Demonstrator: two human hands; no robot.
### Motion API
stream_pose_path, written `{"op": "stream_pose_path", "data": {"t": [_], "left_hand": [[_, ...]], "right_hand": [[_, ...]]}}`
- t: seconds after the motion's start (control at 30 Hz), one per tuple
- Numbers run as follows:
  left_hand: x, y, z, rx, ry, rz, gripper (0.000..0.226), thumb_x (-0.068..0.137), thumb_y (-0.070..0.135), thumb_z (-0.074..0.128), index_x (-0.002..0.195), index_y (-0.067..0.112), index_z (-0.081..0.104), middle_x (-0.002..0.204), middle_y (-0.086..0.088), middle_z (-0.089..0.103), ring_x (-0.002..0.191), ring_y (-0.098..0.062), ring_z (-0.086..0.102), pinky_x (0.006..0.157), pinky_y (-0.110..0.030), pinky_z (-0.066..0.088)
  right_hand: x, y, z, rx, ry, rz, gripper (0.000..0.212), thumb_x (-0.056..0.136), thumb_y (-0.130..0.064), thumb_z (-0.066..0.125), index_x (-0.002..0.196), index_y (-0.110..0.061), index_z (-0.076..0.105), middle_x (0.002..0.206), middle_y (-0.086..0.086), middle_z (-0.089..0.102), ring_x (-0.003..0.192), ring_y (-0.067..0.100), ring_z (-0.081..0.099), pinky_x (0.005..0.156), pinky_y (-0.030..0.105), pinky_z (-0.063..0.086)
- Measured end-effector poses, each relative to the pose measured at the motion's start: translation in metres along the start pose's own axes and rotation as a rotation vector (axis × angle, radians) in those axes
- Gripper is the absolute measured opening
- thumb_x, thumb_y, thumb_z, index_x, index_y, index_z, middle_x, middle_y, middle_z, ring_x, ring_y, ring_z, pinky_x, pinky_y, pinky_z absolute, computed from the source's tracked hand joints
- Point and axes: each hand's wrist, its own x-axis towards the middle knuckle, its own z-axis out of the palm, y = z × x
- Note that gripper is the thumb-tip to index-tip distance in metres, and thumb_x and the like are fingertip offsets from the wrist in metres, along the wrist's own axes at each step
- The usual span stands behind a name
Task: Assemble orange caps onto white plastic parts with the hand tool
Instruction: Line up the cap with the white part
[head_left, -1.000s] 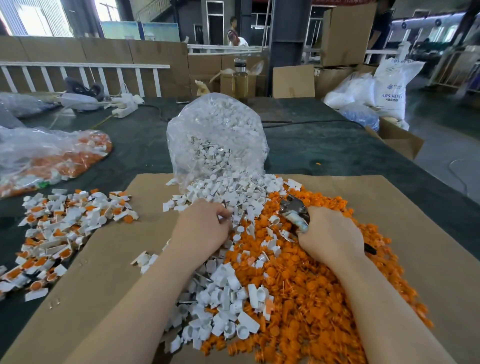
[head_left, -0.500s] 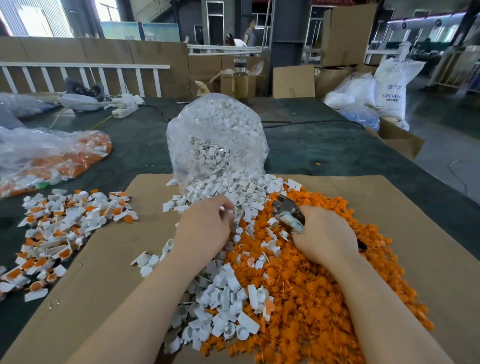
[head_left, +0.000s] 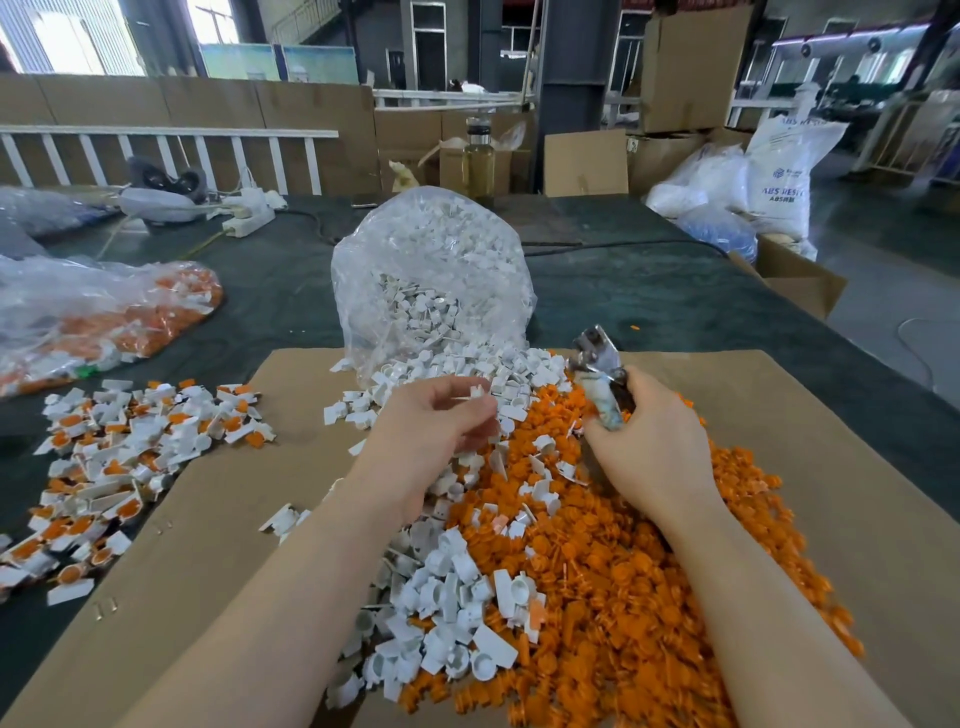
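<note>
White part (head_left: 474, 393) pinched in left hand (head_left: 434, 421), seemingly; hand tool (head_left: 597, 371) in right hand (head_left: 657, 447).

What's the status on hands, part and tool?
Left hand pinches one white part, lifted above the pile. Right hand grips hand tool, its metal head up. No orange cap picked yet. Nothing blocking.

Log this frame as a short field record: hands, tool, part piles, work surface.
left hand: left hand pinches one white part above the pile
right hand: right hand grips the hand tool, metal head up
loose white parts: white pile spilling from clear bag
loose caps: orange caps heaped under right hand
finished pieces: white-and-orange pile at left
surface: cardboard sheet on dark table
</note>
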Motion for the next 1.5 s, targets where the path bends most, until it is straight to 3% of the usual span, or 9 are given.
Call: {"op": "stream_pose_path", "data": {"t": [0.2, 0.47, 0.67, 0.77, 0.87, 1.03, 1.2, 1.3, 1.5], "left_hand": [[-0.006, 0.004, 0.014, -0.075, -0.033, -0.023, 0.017, 0.098, 0.011, 0.057, 0.112, 0.007, 0.066, 0.088, -0.007, 0.077, 0.076, -0.015, 0.073, 0.067, -0.021, 0.058], [-0.015, 0.003, 0.026, -0.23, -0.054, -0.041, 0.01, 0.086, 0.006, 0.072, 0.095, 0.007, 0.07, 0.082, -0.012, 0.076, 0.071, -0.015, 0.073, 0.063, -0.022, 0.059], [-0.018, 0.0, 0.028, -0.184, 0.009, 0.021, 0.012, 0.08, 0.0, 0.076, 0.08, 0.01, 0.071, 0.072, -0.01, 0.075, 0.061, -0.013, 0.07, 0.054, -0.018, 0.053], [-0.016, 0.001, 0.026, -0.197, 0.018, -0.019, 0.009, 0.079, 0.006, 0.078, 0.085, 0.008, 0.071, 0.073, -0.009, 0.075, 0.063, -0.013, 0.07, 0.054, -0.019, 0.055], [-0.016, 0.002, 0.025, -0.242, 0.005, -0.063, 0.017, 0.079, 0.009, 0.078, 0.092, 0.002, 0.068, 0.074, -0.01, 0.074, 0.064, -0.014, 0.07, 0.056, -0.02, 0.057], [-0.018, 0.003, 0.025, -0.325, -0.001, -0.105, 0.02, 0.079, 0.011, 0.077, 0.092, 0.001, 0.066, 0.075, -0.011, 0.075, 0.063, -0.014, 0.071, 0.053, -0.02, 0.056], [-0.016, 0.006, 0.025, -0.292, 0.024, -0.129, 0.008, 0.065, 0.021, 0.081, 0.069, 0.014, 0.077, 0.064, 0.001, 0.068, 0.053, -0.004, 0.059, 0.052, -0.018, 0.053], [-0.015, 0.006, 0.023, -0.341, 0.046, -0.14, 0.013, 0.068, 0.016, 0.081, 0.078, 0.008, 0.078, 0.064, -0.003, 0.068, 0.052, -0.007, 0.059, 0.054, -0.019, 0.056], [-0.017, 0.005, 0.027, -0.385, 0.083, -0.122, 0.011, 0.082, 0.0, 0.073, 0.093, -0.001, 0.071, 0.07, -0.011, 0.072, 0.061, -0.013, 0.069, 0.059, -0.02, 0.059]], "right_hand": [[-0.004, -0.007, -0.004, 0.262, -0.024, -0.078, 0.012, 0.084, -0.02, 0.068, 0.085, -0.03, 0.061, 0.073, -0.012, 0.063, 0.067, 0.008, 0.058, 0.056, 0.027, 0.046], [-0.008, -0.016, 0.0, 0.433, -0.149, -0.144, 0.017, 0.08, -0.012, 0.069, 0.093, -0.024, 0.068, 0.079, -0.004, 0.069, 0.073, 0.018, 0.065, 0.068, 0.047, 0.055], [-0.008, -0.017, 0.001, 0.422, -0.224, -0.181, 0.017, 0.08, -0.014, 0.071, 0.096, -0.019, 0.071, 0.081, -0.004, 0.071, 0.075, 0.013, 0.067, 0.068, 0.042, 0.057], [-0.01, -0.017, -0.001, 0.508, -0.234, -0.184, 0.019, 0.082, -0.021, 0.075, 0.1, -0.026, 0.07, 0.088, -0.008, 0.073, 0.082, 0.005, 0.069, 0.073, 0.032, 0.058], [-0.009, -0.016, 0.0, 0.492, -0.194, -0.167, 0.018, 0.082, -0.024, 0.077, 0.099, -0.024, 0.069, 0.087, -0.008, 0.072, 0.083, 0.006, 0.069, 0.077, 0.038, 0.059], [-0.011, -0.018, 0.001, 0.45, -0.095, -0.211, 0.015, 0.083, -0.026, 0.076, 0.093, -0.018, 0.068, 0.078, -0.01, 0.069, 0.074, 0.006, 0.066, 0.068, 0.037, 0.056], [-0.013, -0.022, 0.0, 0.424, -0.043, -0.294, 0.015, 0.085, -0.037, 0.072, 0.088, -0.025, 0.065, 0.07, -0.011, 0.064, 0.064, 0.008, 0.06, 0.055, 0.026, 0.048], [-0.015, -0.022, 0.003, 0.42, -0.022, -0.287, 0.012, 0.087, -0.034, 0.072, 0.085, -0.029, 0.061, 0.065, -0.01, 0.061, 0.061, 0.009, 0.056, 0.05, 0.019, 0.041], [-0.013, -0.019, 0.003, 0.508, 0.022, -0.218, 0.007, 0.09, -0.022, 0.066, 0.088, -0.02, 0.06, 0.068, -0.003, 0.059, 0.06, 0.012, 0.053, 0.055, 0.03, 0.045]]}}
